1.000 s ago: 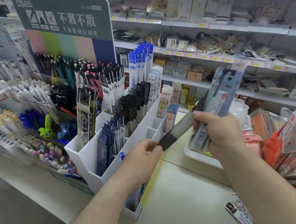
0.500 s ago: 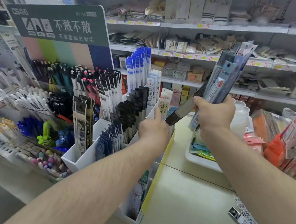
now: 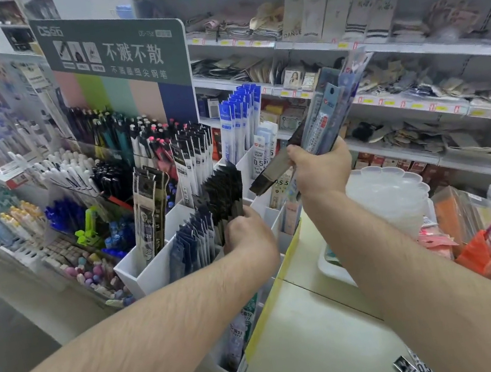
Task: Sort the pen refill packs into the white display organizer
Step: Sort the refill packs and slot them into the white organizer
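The left hand [image 3: 246, 233] has left the bundle since 1 second ago, when it pinched the lower end of a dark pack at the right hand; it now sits low at the white display organizer [image 3: 152, 274], fingers curled in among the row of black refill packs [image 3: 223, 192], though whether it grips 1 of them or only parts them cannot be told from here. The right hand [image 3: 319, 168] has risen a little and holds a fanned bundle of refill packs [image 3: 327, 113], fist closed round their lower part, with the dark pack [image 3: 273, 170] jutting down and left from the grip, so that pack looks not yet filed. My reading is that the left hand is opening a slot for it among the matching black ones. The remaining packs sit in the right hand, above and to the right of the organizer. Readable writing: the green header board [image 3: 112, 51] behind the pens carries "不溅不散" in large characters with a smaller line beneath and a logo at its top left too blurred to read; "0.5" shows on a white pack [image 3: 260, 155] in the organizer; "DANCE" appears on a card [image 3: 291, 33] on the shelf.
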Demonstrator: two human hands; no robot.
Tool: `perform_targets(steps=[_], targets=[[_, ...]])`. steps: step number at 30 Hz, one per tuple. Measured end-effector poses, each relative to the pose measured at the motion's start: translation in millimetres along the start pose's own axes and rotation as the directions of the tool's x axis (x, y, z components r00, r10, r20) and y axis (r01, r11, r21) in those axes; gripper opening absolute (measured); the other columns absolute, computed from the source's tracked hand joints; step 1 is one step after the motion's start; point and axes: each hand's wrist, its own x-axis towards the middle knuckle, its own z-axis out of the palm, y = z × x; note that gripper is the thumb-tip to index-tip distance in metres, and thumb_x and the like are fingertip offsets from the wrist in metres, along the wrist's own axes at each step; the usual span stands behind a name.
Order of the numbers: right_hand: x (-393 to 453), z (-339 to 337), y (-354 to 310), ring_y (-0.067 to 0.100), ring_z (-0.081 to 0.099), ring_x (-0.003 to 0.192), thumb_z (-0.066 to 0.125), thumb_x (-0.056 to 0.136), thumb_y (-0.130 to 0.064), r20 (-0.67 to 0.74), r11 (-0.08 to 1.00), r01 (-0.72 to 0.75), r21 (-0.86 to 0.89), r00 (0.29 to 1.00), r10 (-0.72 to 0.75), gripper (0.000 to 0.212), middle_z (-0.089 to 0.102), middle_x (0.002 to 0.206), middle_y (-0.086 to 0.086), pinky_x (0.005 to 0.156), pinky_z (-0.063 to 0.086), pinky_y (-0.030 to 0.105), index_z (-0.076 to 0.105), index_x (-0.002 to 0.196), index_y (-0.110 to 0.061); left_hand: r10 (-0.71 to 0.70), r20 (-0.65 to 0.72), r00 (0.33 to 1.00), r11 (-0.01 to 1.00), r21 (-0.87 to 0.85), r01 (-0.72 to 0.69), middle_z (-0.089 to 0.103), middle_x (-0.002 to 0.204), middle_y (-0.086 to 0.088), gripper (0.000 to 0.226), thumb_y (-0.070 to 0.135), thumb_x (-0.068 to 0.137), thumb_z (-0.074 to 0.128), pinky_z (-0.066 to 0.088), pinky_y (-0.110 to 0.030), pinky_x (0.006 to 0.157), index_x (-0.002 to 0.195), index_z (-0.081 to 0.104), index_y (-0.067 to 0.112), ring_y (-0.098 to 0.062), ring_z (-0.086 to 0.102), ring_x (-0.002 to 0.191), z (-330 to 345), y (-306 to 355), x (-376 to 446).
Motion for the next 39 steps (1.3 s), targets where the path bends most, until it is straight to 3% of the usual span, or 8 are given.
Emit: perform_targets(steps=[7, 11, 17, 21, 26, 29, 34, 39], targets=[[-7.5, 24.6, 11.3, 0.019, 0.065, 0.076, 0.08, 0.074, -0.015, 0.116, 0.992, 0.021, -0.127, 0.993, -0.006, 0.029, 0.064, 0.077, -0.01, 0.078, 0.058, 0.04, 0.054, 0.077, -0.028, 0.045, 0.012, 0.999, 0.998, -0.037, -0.044, 0.002, 0.162, -0.028, 0.062, 0.024, 0.1, 0.039, 0.039, -0.028, 0.055, 0.153, 0.02, -0.002, -0.032, 0.064, 0.111, -8.7, -3.1, -15.8], [-10.8, 30.3, 20.5, 0.014, 0.061, 0.071, 0.078, 0.074, -0.014, 0.188, 0.974, 0.04, -0.224, 0.982, 0.003, 0.024, 0.064, 0.077, -0.01, 0.075, 0.057, 0.038, 0.058, 0.083, -0.025, 0.046, 0.01, 0.999, 0.996, -0.075, -0.045, 0.0, 0.162, -0.028, 0.062, 0.021, 0.099, 0.042, 0.042, -0.031, 0.06, 0.153, 0.021, 0.0, -0.032, 0.061, 0.113, -10.2, -4.9, -20.9], [-14.3, 38.4, 32.8, 0.023, 0.061, 0.077, 0.075, 0.076, -0.013, 0.307, 0.908, 0.083, -0.411, 0.95, 0.052, 0.023, 0.063, 0.08, 0.0, 0.071, 0.055, 0.037, 0.058, 0.09, -0.019, 0.123, -0.007, 0.992, 0.98, -0.159, -0.123, -0.004, 0.162, -0.028, 0.065, 0.021, 0.096, 0.049, 0.05, -0.037, 0.088, 0.154, 0.021, 0.011, -0.034, 0.058, 0.118, -18.5, -5.4, -51.1], [-16.7, 42.1, 42.1, 0.026, 0.059, 0.076, 0.069, 0.078, -0.009, 0.354, 0.866, 0.089, -0.492, 0.929, 0.105, 0.018, 0.057, 0.073, -0.001, 0.063, 0.043, 0.03, 0.057, 0.089, -0.017, 0.117, -0.039, 0.992, 0.952, -0.279, -0.123, 0.016, 0.158, -0.026, 0.06, 0.024, 0.095, 0.048, 0.047, -0.033, 0.083, 0.151, 0.028, 0.015, -0.03, 0.056, 0.118, -18.4, -4.6, -68.8], [-13.5, 40.9, 42.9, 0.03, 0.067, 0.083, 0.072, 0.073, -0.006, 0.416, 0.877, 0.106, -0.468, 0.902, 0.114, 0.026, 0.063, 0.075, 0.001, 0.072, 0.058, 0.041, 0.055, 0.08, -0.024, 0.084, -0.066, 0.994, 0.92, -0.377, -0.103, 0.042, 0.139, -0.016, 0.046, 0.023, 0.094, 0.049, 0.034, -0.034, 0.073, 0.138, 0.042, 0.015, -0.029, 0.056, 0.114, -18.1, -13.6, -73.4], [-13.0, 22.4, 43.0, 0.028, 0.069, 0.08, 0.077, 0.07, -0.008, 0.432, 0.904, 0.086, -0.42, 0.895, 0.115, 0.031, 0.068, 0.085, 0.005, 0.075, 0.06, 0.049, 0.059, 0.088, -0.026, 0.086, -0.071, 0.994, 0.884, -0.455, -0.109, 0.053, 0.128, -0.01, 0.036, 0.024, 0.095, 0.048, 0.034, -0.035, 0.073, 0.13, 0.047, 0.016, -0.031, 0.056, 0.114, -16.3, -18.6, -77.1], [-26.2, -28.4, 33.2, 0.021, 0.065, 0.071, 0.077, 0.075, 0.0, 0.405, 0.95, -0.067, -0.304, 0.894, 0.193, 0.028, 0.07, 0.09, 0.012, 0.074, 0.06, 0.042, 0.061, 0.091, -0.016, 0.04, -0.137, 0.99, 0.683, -0.719, -0.127, 0.062, 0.116, -0.006, 0.023, 0.025, 0.094, 0.045, 0.044, -0.034, 0.079, 0.114, 0.054, 0.021, -0.03, 0.057, 0.107, -10.9, -25.8, -88.0], [-59.5, -71.1, 30.8, 0.019, 0.061, 0.066, 0.076, 0.078, 0.001, 0.437, 0.92, -0.233, -0.314, 0.825, 0.358, 0.03, 0.066, 0.085, 0.016, 0.062, 0.055, 0.033, 0.063, 0.105, -0.003, -0.14, -0.156, 0.978, 0.224, -0.967, -0.122, 0.064, 0.089, 0.006, 0.011, 0.026, 0.097, 0.048, 0.045, -0.033, 0.074, 0.094, 0.058, 0.025, -0.022, 0.058, 0.088, 2.4, -22.5, -95.8]])
